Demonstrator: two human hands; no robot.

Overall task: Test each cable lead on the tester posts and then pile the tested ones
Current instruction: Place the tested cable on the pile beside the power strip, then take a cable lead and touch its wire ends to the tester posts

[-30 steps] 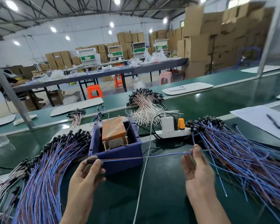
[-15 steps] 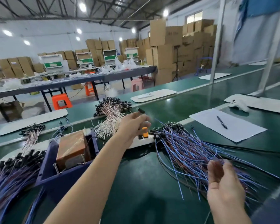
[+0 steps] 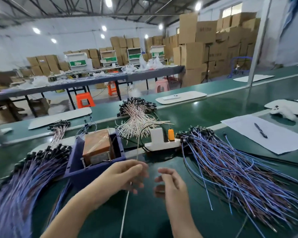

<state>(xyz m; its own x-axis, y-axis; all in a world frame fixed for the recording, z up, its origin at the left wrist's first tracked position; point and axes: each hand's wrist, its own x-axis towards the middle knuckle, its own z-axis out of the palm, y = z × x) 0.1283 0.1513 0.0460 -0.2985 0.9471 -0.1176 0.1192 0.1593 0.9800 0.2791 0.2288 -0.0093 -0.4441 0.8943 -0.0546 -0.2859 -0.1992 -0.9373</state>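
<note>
Judging by where your hands sit, you are between pick-up and test. The step in hand is carrying one lead to the tester posts.

**State of hands.** Your left hand and right hand hover near each other, apart, just in front of the blue tester tray. Both are blurred. The right hand's fingers are loosely curled with nothing seen in them, so I take it as released. The left hand's fingers are half curled and a white cord passes behind them. I cannot tell whether that hand pinches a lead, and no lead can be made out between the hands.

**Stock.** One blue-and-brown pile of leads lies on the bench to your right. A second pile lies to your left, just beside the tray.

**Advice.**
- Take one lead only, one end in each hand, and draw it taut before you lower it.
- Touch each bare end to its own post, and keep the lead away from the white cord so it does not snag.
- Lay tested leads with their black ends all one way; I take the left pile to be the tested one.

**Change noted.** Half a second ago your left arm was stretched out to the black ends of the right pile, beside the power strip, pinching one end. Your right hand hung over that pile's tails. Both hands have since come back to the tester — and your view has swung left with them.
</note>
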